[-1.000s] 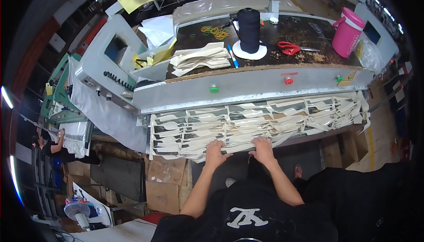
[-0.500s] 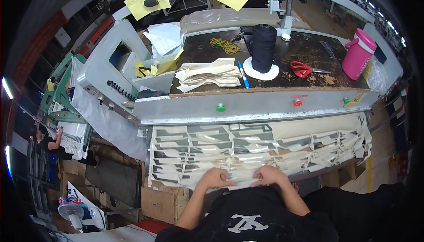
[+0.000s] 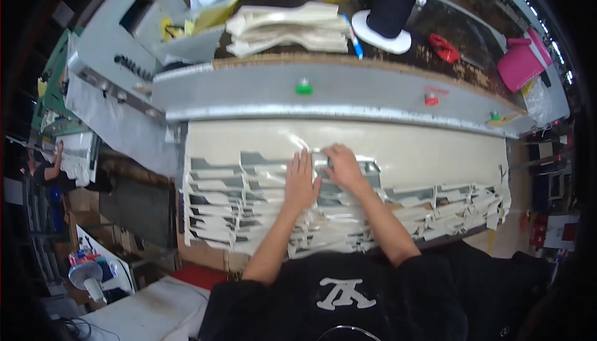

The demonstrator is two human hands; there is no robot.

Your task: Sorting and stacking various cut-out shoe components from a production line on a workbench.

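A wide cream sheet (image 3: pixel 429 154) lies in front of the machine's grey bar, its near part cut into rows of long openings with thin strips between them. My left hand (image 3: pixel 302 182) lies on the middle of it, fingers stretched forward and slightly apart. Close beside it, my right hand (image 3: pixel 343 168) bends its fingers and thumb around the left part of a narrow outlined frame (image 3: pixel 375 168), seemingly a cutting die. The hand hides part of this frame. Between the two hands, the frame's left end is only partly visible.
Behind the hands runs the grey bar (image 3: pixel 249 91) with a green button (image 3: pixel 303 86) and a red button (image 3: pixel 431 99). On the dark top lie stacked cream pieces (image 3: pixel 289 28), a blue pen (image 3: pixel 354 37), a black thread cone (image 3: pixel 393 5), red-handled scissors (image 3: pixel 444 48) and a pink jug (image 3: pixel 523 64).
Both hands have left the sheet's near edge and reached forward to the frame. The sheet has come closer to me, showing more uncut material by the bar. My view has shifted.
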